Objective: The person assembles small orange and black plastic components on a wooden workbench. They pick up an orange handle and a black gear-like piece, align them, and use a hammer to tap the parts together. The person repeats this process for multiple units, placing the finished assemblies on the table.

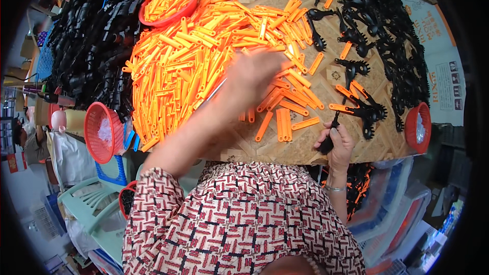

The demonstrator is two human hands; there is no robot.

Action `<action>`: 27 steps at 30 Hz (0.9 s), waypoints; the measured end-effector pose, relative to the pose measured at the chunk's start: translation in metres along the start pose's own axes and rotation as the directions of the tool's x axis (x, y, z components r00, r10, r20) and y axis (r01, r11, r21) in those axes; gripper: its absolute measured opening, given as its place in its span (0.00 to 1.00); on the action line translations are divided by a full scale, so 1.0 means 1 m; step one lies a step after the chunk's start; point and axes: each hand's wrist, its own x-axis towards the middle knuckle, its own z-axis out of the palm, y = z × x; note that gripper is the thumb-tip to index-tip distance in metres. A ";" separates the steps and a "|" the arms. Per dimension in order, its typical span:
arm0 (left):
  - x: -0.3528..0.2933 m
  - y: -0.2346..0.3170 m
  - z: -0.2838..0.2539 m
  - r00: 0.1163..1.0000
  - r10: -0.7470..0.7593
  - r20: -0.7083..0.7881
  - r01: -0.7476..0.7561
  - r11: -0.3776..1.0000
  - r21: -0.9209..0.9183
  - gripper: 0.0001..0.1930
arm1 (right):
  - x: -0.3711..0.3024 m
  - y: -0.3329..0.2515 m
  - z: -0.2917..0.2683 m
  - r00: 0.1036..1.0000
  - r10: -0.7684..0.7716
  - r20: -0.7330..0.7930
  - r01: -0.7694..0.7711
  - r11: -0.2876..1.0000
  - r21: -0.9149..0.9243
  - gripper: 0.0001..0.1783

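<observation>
My right hand (342, 147) is at the table's near edge, its fingers closed around a black plastic part (326, 145) with a narrow stem pointing up. Over the right side of a big heap of flat orange plastic strips (173, 71) is my left hand (254, 74), smeared by motion; its fingers and anything in them cannot be made out. A thin shiny line shows beside the left wrist. Several loose orange strips (284, 125) lie between the hands. Just beyond my right hand sit black toothed pieces (374, 112) with orange strips among them.
A red basket (196, 5) full of orange strips stands at the far side of the heap. Black parts cover the table's left (91, 46) and right (397, 46) sides. Red baskets with clear bags sit at the left (91, 137) and right (425, 140) edges. A pale green chair (97, 209) stands lower left.
</observation>
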 end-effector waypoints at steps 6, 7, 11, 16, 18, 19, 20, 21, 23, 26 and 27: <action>0.103 -0.167 -0.007 0.975 -0.051 0.218 -0.061 0.875 0.480 0.14 | -0.014 -0.008 0.017 1.000 -0.014 0.009 0.014 1.000 0.005 0.13; 0.109 -0.175 -0.008 0.945 -0.061 0.321 -0.113 0.861 0.495 0.14 | -0.015 -0.009 0.017 1.000 -0.019 0.012 0.019 1.000 0.004 0.13; 0.118 -0.170 0.000 0.905 -0.147 0.398 -0.126 0.802 0.584 0.11 | -0.020 -0.014 0.023 0.999 -0.044 0.016 0.044 0.999 -0.002 0.12; 0.090 -0.092 -0.020 0.997 0.054 0.061 -0.078 0.841 0.535 0.05 | -0.031 -0.009 0.029 0.999 -0.033 -0.017 0.033 0.999 -0.018 0.12; 0.063 -0.045 -0.028 0.996 0.011 -0.084 0.016 0.952 0.306 0.03 | -0.034 -0.008 0.030 0.999 -0.026 -0.032 0.025 0.999 -0.048 0.12; 0.039 -0.016 -0.032 0.991 -0.084 -0.102 0.097 0.987 0.132 0.03 | -0.036 -0.008 0.031 1.000 -0.021 -0.018 0.020 0.998 -0.066 0.11; 0.016 0.009 -0.034 0.971 -0.234 0.047 0.238 0.966 -0.104 0.06 | -0.036 -0.008 0.033 1.000 -0.023 -0.005 0.023 0.996 -0.081 0.11; -0.008 0.032 -0.036 0.912 -0.344 0.222 0.400 0.866 -0.301 0.08 | -0.036 -0.008 0.036 1.000 -0.022 0.018 0.023 0.995 -0.095 0.11; -0.065 0.066 -0.020 0.845 -0.376 0.381 0.535 0.573 -0.621 0.09 | -0.042 -0.012 0.047 0.998 0.035 0.057 -0.032 0.998 -0.052 0.11; -0.093 0.106 -0.038 0.686 -0.230 0.690 0.719 0.075 -0.691 0.16 | -0.050 -0.015 0.065 0.987 0.108 0.115 -0.105 0.994 -0.029 0.12; -0.104 0.113 -0.040 0.708 -0.175 0.684 0.692 -0.018 -0.722 0.17 | -0.048 -0.011 0.070 0.979 0.107 0.173 -0.106 0.994 -0.012 0.11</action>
